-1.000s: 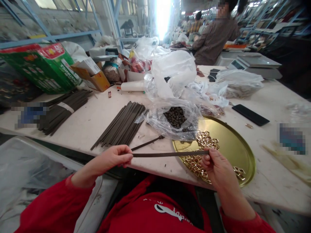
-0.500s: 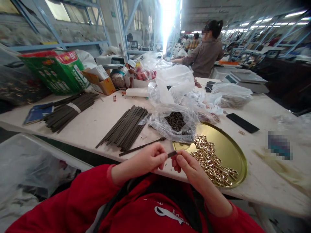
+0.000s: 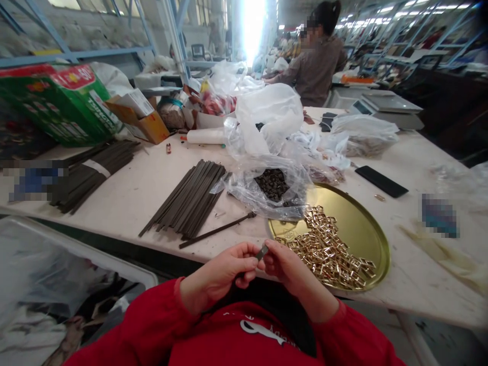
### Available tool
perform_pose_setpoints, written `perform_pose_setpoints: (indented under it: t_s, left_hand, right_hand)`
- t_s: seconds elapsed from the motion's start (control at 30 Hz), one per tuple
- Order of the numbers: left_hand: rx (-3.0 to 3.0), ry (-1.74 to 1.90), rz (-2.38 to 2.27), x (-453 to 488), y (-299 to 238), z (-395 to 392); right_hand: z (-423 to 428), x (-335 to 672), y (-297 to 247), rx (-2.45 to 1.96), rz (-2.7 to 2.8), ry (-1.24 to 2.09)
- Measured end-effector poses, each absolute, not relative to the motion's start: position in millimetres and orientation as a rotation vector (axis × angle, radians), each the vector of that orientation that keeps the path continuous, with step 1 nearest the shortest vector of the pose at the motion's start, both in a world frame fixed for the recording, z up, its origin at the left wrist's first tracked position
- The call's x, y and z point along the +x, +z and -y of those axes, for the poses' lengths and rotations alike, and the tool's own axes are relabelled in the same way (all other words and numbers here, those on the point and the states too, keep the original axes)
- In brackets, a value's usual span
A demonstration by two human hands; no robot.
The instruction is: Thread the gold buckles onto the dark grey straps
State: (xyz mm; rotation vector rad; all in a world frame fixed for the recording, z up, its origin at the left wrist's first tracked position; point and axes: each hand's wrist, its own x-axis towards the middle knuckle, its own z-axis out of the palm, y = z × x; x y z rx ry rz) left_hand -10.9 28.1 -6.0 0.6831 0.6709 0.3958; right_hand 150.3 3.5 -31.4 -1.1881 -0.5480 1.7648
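Note:
Close to the table's front edge, my left hand (image 3: 229,267) and my right hand (image 3: 285,264) meet, fingers pinched on a short dark strip (image 3: 262,252). Its visible piece stands tilted between the fingertips; the rest is hidden by the hands. Just beyond lies a single dark strip (image 3: 215,231) with a thicker end. A pile of similar strips (image 3: 186,201) is at the left. To the right, a round gold tray (image 3: 360,216) holds many gold metal buckles (image 3: 328,249). An open clear plastic bag (image 3: 244,190) contains small dark pieces (image 3: 272,184).
A banded strip bundle (image 3: 102,165) lies far left, before a green box (image 3: 64,109). Plastic bags (image 3: 269,112) crowd the back. A black phone (image 3: 381,181) rests right of the tray, with a scale (image 3: 394,104) behind. Another person (image 3: 318,58) stands beyond the table.
Both hands have come closer together and slightly lower. The strip between them, level before, is now tilted. The camera view has shifted a little.

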Motion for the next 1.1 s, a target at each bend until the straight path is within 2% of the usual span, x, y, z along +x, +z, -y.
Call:
perform_pose_setpoints:
  t_s: [0.17,0.33,0.4,0.5,0.7,0.9,0.97,1.1]
  left_hand:
    - [0.614,0.367,-0.656,-8,-16,-35]
    - [0.717,0.395,-0.79,-1,-13,-38]
    - [0.803,0.421,-0.855,1,-12,-37]
    - [0.887,0.43,-0.902,2,-17,-34]
    - [0.885,0.407,-0.929,0,-17,-24]
    - [0.862,0.403,-0.937,-9,-5,-15]
    - [0.861,0.445,-0.936,-13,-4,-14]
    - [0.859,0.453,-0.908,-17,-1,-10]
  right_hand:
    - [-11,151,-43,-1.274,0.681,1.659]
    - [-11,160,-41,-1.568,1.319,0.868]
    - [-8,162,-36,-1.535,1.567,0.769]
    - [-5,165,-29,-1.495,1.789,0.782]
    - [-4,167,-24,-1.487,1.894,0.87]
    - [5,171,-19,-1.602,1.582,0.734]
    - [9,171,-19,-1.597,1.551,0.816]
    - [10,167,-20,-1.51,1.407,1.204]
